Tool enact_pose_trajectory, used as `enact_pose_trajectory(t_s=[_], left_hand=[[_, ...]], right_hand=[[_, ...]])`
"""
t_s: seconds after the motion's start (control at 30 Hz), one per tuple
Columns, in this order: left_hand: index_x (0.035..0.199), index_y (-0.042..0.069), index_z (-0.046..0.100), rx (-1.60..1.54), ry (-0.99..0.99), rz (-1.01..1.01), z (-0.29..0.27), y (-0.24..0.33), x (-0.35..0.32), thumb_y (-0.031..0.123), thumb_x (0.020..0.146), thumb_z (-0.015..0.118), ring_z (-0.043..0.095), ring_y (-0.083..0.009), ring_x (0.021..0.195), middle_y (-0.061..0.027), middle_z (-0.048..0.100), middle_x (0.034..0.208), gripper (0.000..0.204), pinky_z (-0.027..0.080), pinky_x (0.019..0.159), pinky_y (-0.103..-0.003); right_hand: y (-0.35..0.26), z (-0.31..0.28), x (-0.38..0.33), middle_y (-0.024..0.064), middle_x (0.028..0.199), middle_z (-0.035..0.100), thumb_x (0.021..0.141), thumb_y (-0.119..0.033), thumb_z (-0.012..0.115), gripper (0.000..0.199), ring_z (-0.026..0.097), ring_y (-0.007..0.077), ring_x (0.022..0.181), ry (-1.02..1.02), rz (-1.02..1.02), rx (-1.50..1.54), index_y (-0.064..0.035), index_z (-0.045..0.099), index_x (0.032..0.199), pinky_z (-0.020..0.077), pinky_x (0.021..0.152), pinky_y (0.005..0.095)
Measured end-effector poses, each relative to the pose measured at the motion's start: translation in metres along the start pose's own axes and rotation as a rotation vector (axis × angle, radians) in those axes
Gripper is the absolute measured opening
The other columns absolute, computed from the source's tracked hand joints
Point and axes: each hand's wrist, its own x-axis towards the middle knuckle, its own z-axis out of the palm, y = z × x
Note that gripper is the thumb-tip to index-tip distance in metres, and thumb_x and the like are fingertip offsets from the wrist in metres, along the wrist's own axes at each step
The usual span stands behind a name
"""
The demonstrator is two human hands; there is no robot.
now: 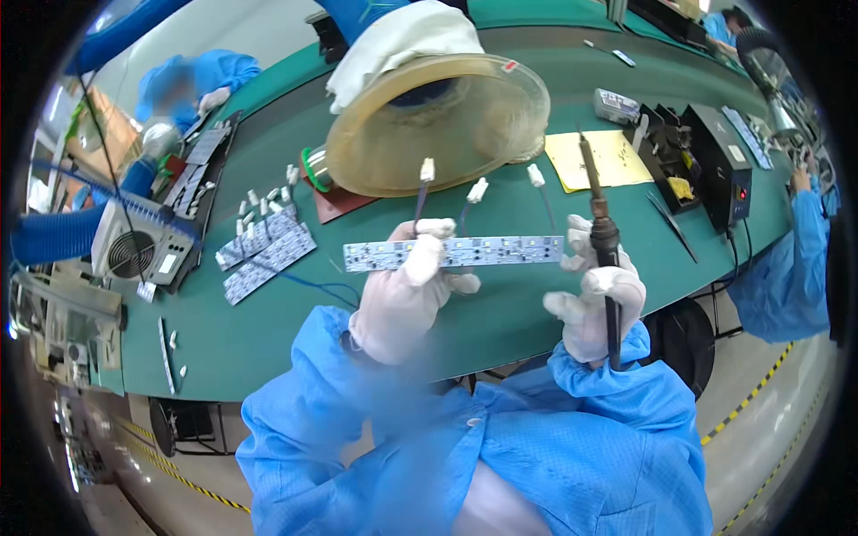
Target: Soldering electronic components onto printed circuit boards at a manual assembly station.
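My left hand (402,304), in a white glove, grips a long white LED circuit board (527,251) between thumb and fingers, left of its middle. The strip lies level above the green table. Three wires rise behind it, each ending in a white connector: one on the left (427,170), one in the middle (477,190) and one on the right (536,175). In my gloved right hand (617,290) a soldering iron (604,234) stands almost upright, tip upward. The fingers of that hand come close to the board's right end; whether they touch it I cannot tell.
A wide fume hood (438,134) hangs over the table (500,330). Wired LED boards (271,265) lie to the left. On the right are yellow paper (630,170), tweezers (672,228) and a black soldering station (719,161). Co-workers in blue sit at far left and right.
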Motion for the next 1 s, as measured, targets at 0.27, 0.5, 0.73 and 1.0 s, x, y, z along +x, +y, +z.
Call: enact_pose_trajectory(t_s=[0.27, 0.5, 0.73, 1.0], left_hand=[[0.123, 0.007, 0.05, -0.022, 0.056, -0.035, -0.002, 0.001, -0.002, 0.032, 0.097, 0.057, 0.062, -0.0193, 0.093, -0.0077, 0.06, 0.108, 0.036, 0.055, 0.073, -0.035], [0.121, 0.006, 0.048, 0.068, -0.013, -0.088, -0.014, -0.005, -0.009, 0.034, 0.095, 0.059, 0.063, -0.0265, 0.093, -0.0132, 0.057, 0.115, 0.039, 0.056, 0.075, -0.039], [0.118, 0.004, 0.048, 0.006, -0.055, 0.033, -0.004, -0.007, -0.009, 0.034, 0.094, 0.062, 0.062, -0.0321, 0.1, -0.018, 0.056, 0.116, 0.041, 0.055, 0.085, -0.046], [0.131, 0.005, 0.043, 0.036, -0.126, 0.129, -0.01, -0.01, -0.008, 0.043, 0.082, 0.075, 0.062, -0.0327, 0.101, -0.0174, 0.055, 0.12, 0.07, 0.054, 0.085, -0.047]], right_hand=[[-0.001, 0.005, 0.006, 0.0221, 0.104, 0.061, 0.077, -0.006, 0.078, 0.035, 0.062, 0.035, 0.099, 0.042, 0.119, 0.027, -0.0131, 0.051, 0.1, 0.0551, 0.08, 0.0434], [-0.004, 0.014, 0.009, 0.0246, 0.095, 0.068, 0.083, -0.002, 0.07, 0.01, 0.069, 0.0348, 0.089, 0.138, 0.241, 0.359, -0.0053, 0.064, 0.091, 0.0559, 0.08, 0.0431], [0.004, 0.009, 0.004, 0.0239, 0.092, 0.068, 0.087, -0.004, 0.068, 0.012, 0.07, 0.0371, 0.089, 0.121, 0.147, 0.37, -0.0066, 0.062, 0.097, 0.0566, 0.078, 0.0465], [0.006, 0.009, 0.002, 0.016, 0.09, 0.069, 0.084, 0.003, 0.067, 0.02, 0.07, 0.0379, 0.09, 0.094, 0.119, 0.341, -0.006, 0.059, 0.099, 0.0586, 0.074, 0.0442]])
